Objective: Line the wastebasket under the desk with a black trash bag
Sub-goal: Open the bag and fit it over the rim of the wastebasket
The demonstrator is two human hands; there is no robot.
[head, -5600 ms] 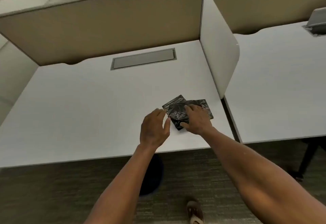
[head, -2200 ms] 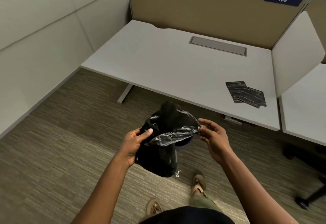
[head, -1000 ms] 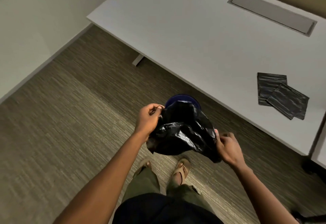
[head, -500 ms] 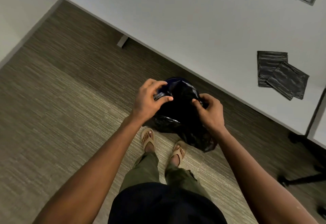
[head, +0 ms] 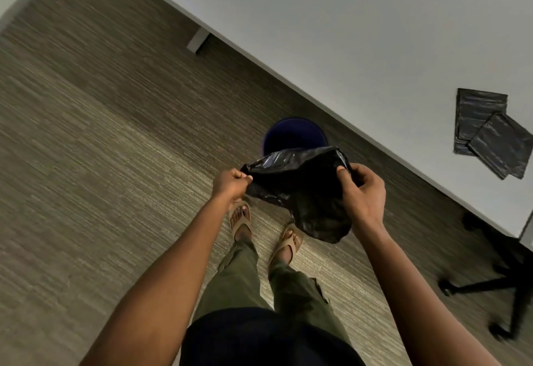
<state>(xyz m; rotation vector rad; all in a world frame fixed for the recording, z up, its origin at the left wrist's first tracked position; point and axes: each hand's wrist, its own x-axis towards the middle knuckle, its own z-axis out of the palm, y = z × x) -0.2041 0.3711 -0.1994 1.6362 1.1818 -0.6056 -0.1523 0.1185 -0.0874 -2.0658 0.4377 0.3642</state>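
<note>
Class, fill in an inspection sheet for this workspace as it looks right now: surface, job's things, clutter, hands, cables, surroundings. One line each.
Surface: white desk, bare apart from the spare bags.
Job's things: black trash bag held open in the air, not yet in the wastebasket; the dark blue wastebasket stands on the floor at the desk's edge, unlined.
Clutter: two folded black bags overlapping on the desk.
Hands: left hand and right hand each pinch the bag's rim, pulling it apart.
Cables: nothing seen.
Surroundings: striped carpet; black chair base at right; person's sandalled feet below the bag.
</note>
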